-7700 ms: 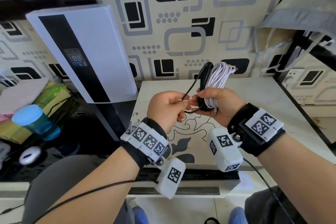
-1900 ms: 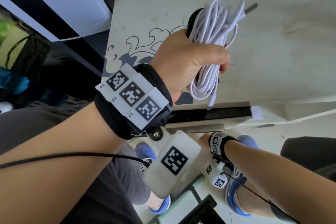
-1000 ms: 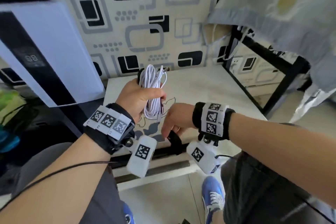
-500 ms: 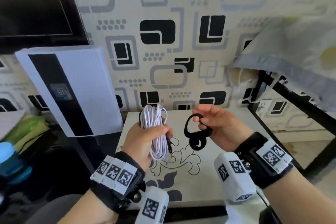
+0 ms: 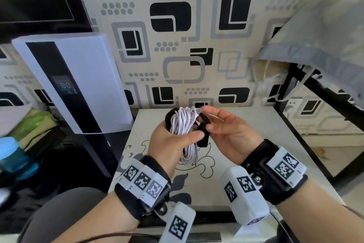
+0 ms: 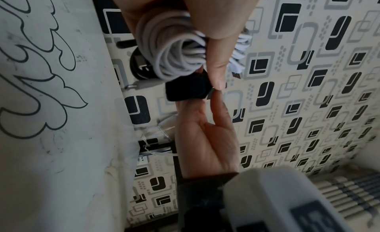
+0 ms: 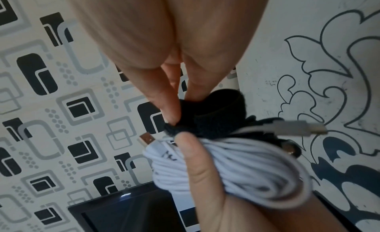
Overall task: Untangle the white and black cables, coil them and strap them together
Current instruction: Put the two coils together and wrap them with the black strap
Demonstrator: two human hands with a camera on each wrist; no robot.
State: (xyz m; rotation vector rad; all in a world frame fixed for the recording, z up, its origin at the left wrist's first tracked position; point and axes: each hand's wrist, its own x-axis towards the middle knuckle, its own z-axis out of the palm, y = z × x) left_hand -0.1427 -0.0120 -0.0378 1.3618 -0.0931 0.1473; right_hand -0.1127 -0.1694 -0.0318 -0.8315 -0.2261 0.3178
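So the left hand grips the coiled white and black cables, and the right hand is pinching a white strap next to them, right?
Nearly. The strap is black, not white, as the right wrist view shows. The left hand does grip the coiled white cable and black cable, and the right hand pinches it beside them.

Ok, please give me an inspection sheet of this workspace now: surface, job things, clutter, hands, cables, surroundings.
Surface: white table with a black floral drawing.
Job's things: black strap, pinched beside the coils, not yet closed around them.
Clutter: nothing seen on the table.
Hands: left hand grips both coils; right hand pinches the strap.
Cables: white cable coiled; black cable coiled behind it.
Surroundings: patterned wallpaper, white appliance at left.
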